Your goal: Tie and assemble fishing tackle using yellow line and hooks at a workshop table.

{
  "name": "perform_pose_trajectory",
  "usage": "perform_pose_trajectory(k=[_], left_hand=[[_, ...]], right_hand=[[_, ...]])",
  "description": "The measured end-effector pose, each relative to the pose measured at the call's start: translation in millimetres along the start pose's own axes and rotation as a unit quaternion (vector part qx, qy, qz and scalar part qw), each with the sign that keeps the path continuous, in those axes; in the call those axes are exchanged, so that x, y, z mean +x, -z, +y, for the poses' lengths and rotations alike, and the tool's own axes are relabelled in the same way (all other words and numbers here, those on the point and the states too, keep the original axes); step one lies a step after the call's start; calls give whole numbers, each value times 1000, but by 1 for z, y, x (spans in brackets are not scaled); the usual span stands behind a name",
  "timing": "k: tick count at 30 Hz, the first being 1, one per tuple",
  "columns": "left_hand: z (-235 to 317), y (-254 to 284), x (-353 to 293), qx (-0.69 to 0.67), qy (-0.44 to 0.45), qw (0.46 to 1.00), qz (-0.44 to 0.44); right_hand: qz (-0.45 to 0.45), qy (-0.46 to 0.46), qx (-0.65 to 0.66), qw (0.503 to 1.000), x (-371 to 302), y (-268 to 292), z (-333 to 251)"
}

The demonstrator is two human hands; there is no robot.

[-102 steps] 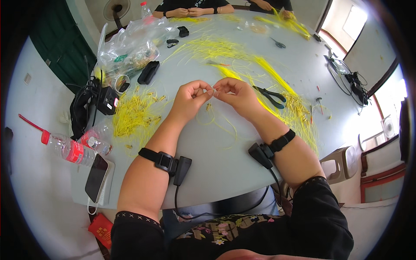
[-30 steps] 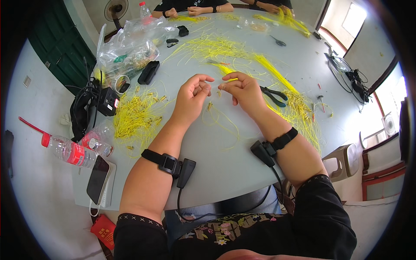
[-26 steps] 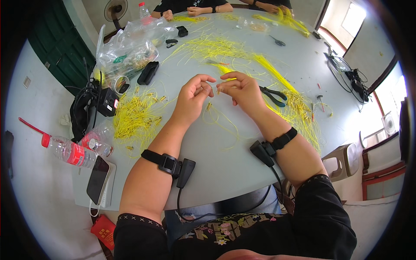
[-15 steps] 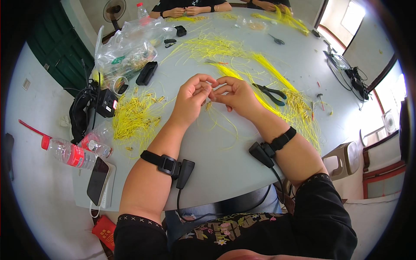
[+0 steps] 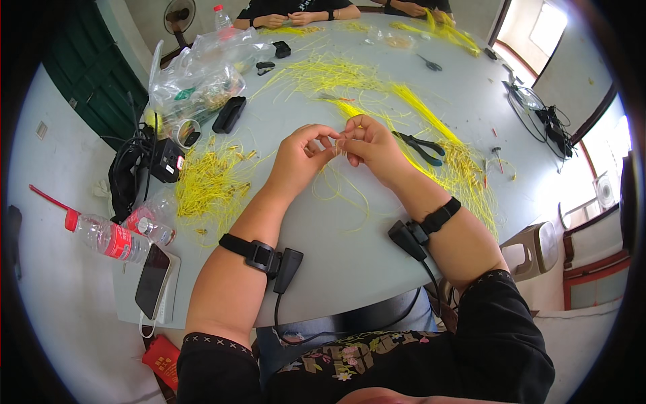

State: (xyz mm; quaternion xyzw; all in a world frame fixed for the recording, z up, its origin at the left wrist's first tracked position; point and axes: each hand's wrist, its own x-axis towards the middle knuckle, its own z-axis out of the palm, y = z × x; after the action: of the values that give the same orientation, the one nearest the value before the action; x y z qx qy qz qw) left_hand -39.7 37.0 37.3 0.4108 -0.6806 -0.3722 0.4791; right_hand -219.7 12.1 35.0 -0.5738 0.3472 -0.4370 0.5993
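My left hand (image 5: 301, 156) and my right hand (image 5: 374, 149) meet above the middle of the table, thumbs and fingertips pinched close together. Between them they grip a thin yellow wire (image 5: 367, 202), which hangs below in loose loops down to the tabletop. Whatever sits right at the fingertips is too small to make out. Dark-handled pliers (image 5: 425, 148) lie just beyond my right wrist. To the left of my left forearm is a tangled heap of yellow wires with small brass-coloured ends (image 5: 212, 178). A long yellow wire bundle (image 5: 431, 118) stretches past my right hand.
Loose yellow wires (image 5: 330, 73) spread across the far middle of the grey table (image 5: 336, 269). Plastic bags (image 5: 202, 74), a black adapter (image 5: 165, 160), a phone (image 5: 153, 273) and a plastic bottle (image 5: 108, 236) line the left side. Scissors (image 5: 429, 63) lie farther off. Two people work opposite.
Both hands have come slightly lower and toward the right. My fingers have shifted their pinch on the wire, and its hanging loop has changed shape a little.
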Motion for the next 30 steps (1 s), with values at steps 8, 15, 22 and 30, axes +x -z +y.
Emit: perform_pose_trajectory(k=[8,15,22,30], left_hand=[[-2,2,2,42,-90,993,64],[-6,2,1,-44,1,999,-13],[-6,4,1,-91,62,994,-22],[-6,6,0,-99,34,994,-29]], right_hand=[[-13,-53,134,989,0,-2,-3],[-28,-142,378,914,2,8,-4],[-33,-142,444,884,7,19,-1],[56,-82,359,928,7,15,1]])
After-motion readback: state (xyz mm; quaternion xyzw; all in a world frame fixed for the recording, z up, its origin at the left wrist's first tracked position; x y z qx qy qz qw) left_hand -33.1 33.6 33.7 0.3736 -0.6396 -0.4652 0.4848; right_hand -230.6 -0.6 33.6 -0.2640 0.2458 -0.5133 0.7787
